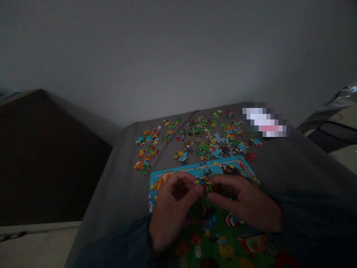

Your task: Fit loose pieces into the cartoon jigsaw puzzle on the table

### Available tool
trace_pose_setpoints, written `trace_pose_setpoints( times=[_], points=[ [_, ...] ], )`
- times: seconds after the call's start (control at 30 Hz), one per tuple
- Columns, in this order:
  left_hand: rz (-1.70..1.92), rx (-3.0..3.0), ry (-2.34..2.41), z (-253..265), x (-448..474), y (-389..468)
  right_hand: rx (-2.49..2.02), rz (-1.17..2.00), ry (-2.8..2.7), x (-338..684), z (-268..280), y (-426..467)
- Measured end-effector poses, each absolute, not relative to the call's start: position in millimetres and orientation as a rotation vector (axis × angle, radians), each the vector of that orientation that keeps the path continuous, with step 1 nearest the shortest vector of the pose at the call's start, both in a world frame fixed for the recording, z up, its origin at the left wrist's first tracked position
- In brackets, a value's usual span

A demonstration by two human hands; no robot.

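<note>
- Board [220,238] lies near, beneath both hands, presumably for support.
- Left hand [173,212] and right hand [247,204] narrowly pinch small pieces [205,183] above it, likely for fine control.
- Loose pieces [217,152] lie far on grey cloth [106,201], spread left to right, perhaps for easy sight.

Two dark-sleeved forearms enter, the left sleeve [119,242] from the lower left, the right sleeve [315,214] from the right edge. The left grip [173,208], a bare hand, curls at lower centre, thumb and forefinger pinched. Just right of it, the right grip [245,203] points leftward, thumb below forefinger, fingertips near the left thumb.
</note>
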State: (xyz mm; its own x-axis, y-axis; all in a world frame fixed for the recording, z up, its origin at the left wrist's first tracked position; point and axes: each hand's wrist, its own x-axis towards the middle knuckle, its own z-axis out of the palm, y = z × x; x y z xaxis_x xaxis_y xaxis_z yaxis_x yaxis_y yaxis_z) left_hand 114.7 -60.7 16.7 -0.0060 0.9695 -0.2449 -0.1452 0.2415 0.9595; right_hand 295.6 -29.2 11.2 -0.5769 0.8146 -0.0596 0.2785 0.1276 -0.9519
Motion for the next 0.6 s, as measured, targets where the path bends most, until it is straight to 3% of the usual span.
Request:
trace_pose_setpoints(
  times=[0.2,0.4,0.5,0.6],
  points=[
    [0.984,1.256,1.254,18.4,114.4,-60.0,-1.015,1.379,-2.039,295.6,14.6,-25.6],
    [0.61,2.267,1.707,22.2,13.4,-13.0,-1.147,1.292,-1.983,297.7,19.1,-23.0],
    [0.24,2.312,1.905,11.1,-43.8,5.8,-1.138,1.341,-1.949,297.9,21.4,-22.7],
    [0.09,2.299,1.866,-0.2,-66.8,11.5,-1.117,1.371,-1.932,298.4,20.4,-23.4]
  ],
)
